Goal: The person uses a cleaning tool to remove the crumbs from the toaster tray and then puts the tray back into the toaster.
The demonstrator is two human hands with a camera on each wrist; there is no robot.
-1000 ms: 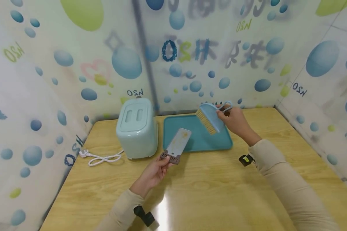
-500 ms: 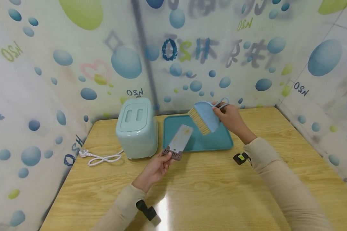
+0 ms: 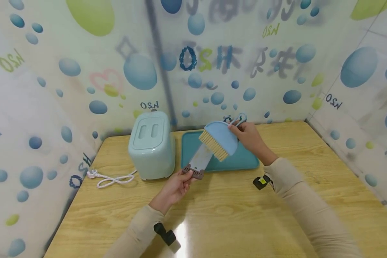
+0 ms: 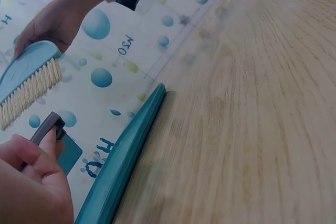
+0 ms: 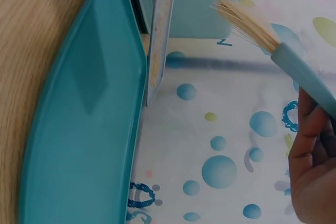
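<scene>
My left hand (image 3: 175, 187) pinches the brown slotted end of a toaster crumb tray (image 3: 197, 161), a flat grey metal plate. Yellowish crumbs lie along its surface in the right wrist view. In my right hand (image 3: 249, 137) is a light-blue hand brush (image 3: 221, 135), held by its looped handle. Its pale bristles (image 3: 213, 145) point down to the left and overlap the far end of the crumb tray in the head view. From the right wrist, the bristles (image 5: 247, 22) show apart from the plate. A teal serving tray (image 3: 242, 157) lies on the table below both.
A mint-green toaster (image 3: 151, 150) with a lid on top stands left of the serving tray. Its white power cord (image 3: 114, 179) and plug lie on the wooden table (image 3: 232, 208). A bubble-patterned wall covering (image 3: 116, 53) rises behind and at both sides.
My right hand has carried the brush left and down, from beside the crumb tray to over its far end in the head view. The left hand has shifted only slightly.
</scene>
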